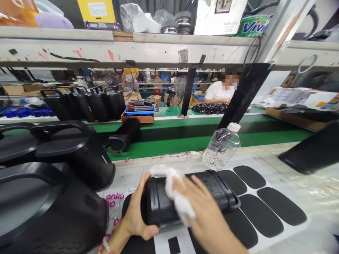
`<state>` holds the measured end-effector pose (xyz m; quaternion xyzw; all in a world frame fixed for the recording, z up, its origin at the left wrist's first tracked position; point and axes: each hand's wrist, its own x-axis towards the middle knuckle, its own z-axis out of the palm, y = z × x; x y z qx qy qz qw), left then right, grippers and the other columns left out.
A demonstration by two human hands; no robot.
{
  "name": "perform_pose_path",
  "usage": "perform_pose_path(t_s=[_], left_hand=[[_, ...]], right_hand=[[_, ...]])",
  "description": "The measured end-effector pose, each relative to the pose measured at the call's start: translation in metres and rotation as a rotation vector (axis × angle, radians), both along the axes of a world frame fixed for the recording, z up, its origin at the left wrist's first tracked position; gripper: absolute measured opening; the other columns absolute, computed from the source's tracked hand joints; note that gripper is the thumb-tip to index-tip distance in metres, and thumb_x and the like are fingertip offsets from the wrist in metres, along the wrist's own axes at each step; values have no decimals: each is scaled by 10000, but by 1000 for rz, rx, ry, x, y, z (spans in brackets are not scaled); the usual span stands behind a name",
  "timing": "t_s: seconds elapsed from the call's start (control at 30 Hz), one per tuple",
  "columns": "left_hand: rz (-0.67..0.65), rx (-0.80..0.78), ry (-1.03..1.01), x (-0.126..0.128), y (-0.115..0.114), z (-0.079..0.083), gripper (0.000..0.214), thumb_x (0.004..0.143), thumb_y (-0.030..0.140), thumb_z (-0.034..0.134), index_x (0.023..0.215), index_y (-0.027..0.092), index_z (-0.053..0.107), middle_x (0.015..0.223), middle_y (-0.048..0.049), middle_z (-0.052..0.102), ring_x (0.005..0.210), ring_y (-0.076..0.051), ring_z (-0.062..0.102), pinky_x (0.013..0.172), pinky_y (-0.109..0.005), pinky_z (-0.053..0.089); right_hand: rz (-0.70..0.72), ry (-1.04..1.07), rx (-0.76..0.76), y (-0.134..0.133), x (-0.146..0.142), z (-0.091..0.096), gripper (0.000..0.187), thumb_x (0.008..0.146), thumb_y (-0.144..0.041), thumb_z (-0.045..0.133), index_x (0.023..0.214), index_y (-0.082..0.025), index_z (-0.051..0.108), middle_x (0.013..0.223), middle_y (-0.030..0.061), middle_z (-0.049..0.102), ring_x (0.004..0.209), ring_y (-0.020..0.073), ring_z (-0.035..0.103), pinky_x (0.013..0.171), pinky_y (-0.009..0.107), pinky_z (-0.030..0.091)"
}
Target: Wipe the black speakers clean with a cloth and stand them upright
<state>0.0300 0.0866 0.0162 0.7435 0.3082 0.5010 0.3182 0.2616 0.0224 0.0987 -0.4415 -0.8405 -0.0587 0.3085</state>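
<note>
A black plastic housing with a handle point(161, 203) lies on its side on the bench in front of me. My left hand point(134, 213) grips its left end, thumb low and fingers over the far edge. A white cloth point(172, 187) is bunched under my right hand point(203, 206), which presses it against the housing's upper face; the hand is a little blurred. Beneath and to the right is a white sheet of rounded black pads point(259, 213), partly covered by the housing. A clear bottle with a white cap point(222, 146) stands just behind.
Large black housings with handles point(71, 151) crowd the left side. Another lies on the green conveyor belt point(164, 135). A dark panel point(312, 148) sits at right. An overhead shelf point(148, 49) and a slanted black post point(243, 95) frame the view. A co-worker point(219, 90) sits across the belt.
</note>
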Motion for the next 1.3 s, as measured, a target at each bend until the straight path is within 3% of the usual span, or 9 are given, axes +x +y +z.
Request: perform_pose_path(t_s=[0.17,0.27,0.47,0.63,0.83,0.97,1.03,1.2,1.3], left_hand=[[-56,198,78,1,-4,7,1148,682,808,506,1546,202,54,1459,-214,414,1298,-415,463,1060,-576,356],[-59,302,116,0,-6,7,1130,673,812,501,1537,178,145,1425,-221,435,1252,-420,505,1019,-571,410],[-119,452,116,-5,-2,2,1108,572,669,688,1481,185,279,1363,-214,436,1225,-418,517,973,-577,461],[-134,477,360,-8,2,7,1017,561,210,749,1457,286,274,1457,-176,332,1339,-413,412,1009,-585,454],[61,307,435,13,-14,47,750,758,238,689,1422,361,362,1472,-132,401,1341,-406,429,1024,-651,415],[-23,162,385,43,-20,95,1240,550,498,862,1521,357,105,1614,-146,132,1423,-468,239,1049,-689,349],[-74,107,343,56,-18,110,1288,545,472,868,1525,370,38,1598,-130,217,1414,-435,291,1079,-675,321],[-19,25,253,66,-10,114,1183,610,350,827,1516,398,67,1566,-68,317,1396,-374,359,1114,-646,301],[-23,39,227,67,-6,111,1151,615,352,819,1518,360,106,1550,-85,345,1382,-379,378,1106,-636,328]], right_hand=[[-877,535,-406,6,99,-4,364,825,-326,472,1059,-165,700,1103,170,704,1162,400,574,996,569,395],[-1075,915,-627,14,127,-16,230,732,-344,569,780,-153,688,859,187,715,1146,459,554,1016,565,349],[-839,1319,-703,19,102,-38,370,736,-532,543,848,-190,633,717,67,712,773,288,701,701,371,552],[-670,1704,-398,10,95,16,401,613,-479,768,866,-213,607,629,-3,658,549,214,627,494,296,494],[-399,1386,-10,7,78,69,327,709,-444,769,650,-170,600,529,-34,525,496,127,485,448,243,392],[-269,1223,98,16,45,86,298,761,-394,735,620,-163,612,548,-23,554,508,119,497,473,239,397],[-202,1317,156,25,31,90,282,763,-380,735,629,-171,600,520,-37,535,474,109,489,461,231,401],[-193,1857,357,37,22,84,263,771,-436,703,784,-204,581,632,-53,580,530,114,577,486,211,458],[-169,1431,428,26,21,82,230,906,-429,521,946,-229,626,831,16,691,785,191,686,674,295,542]])
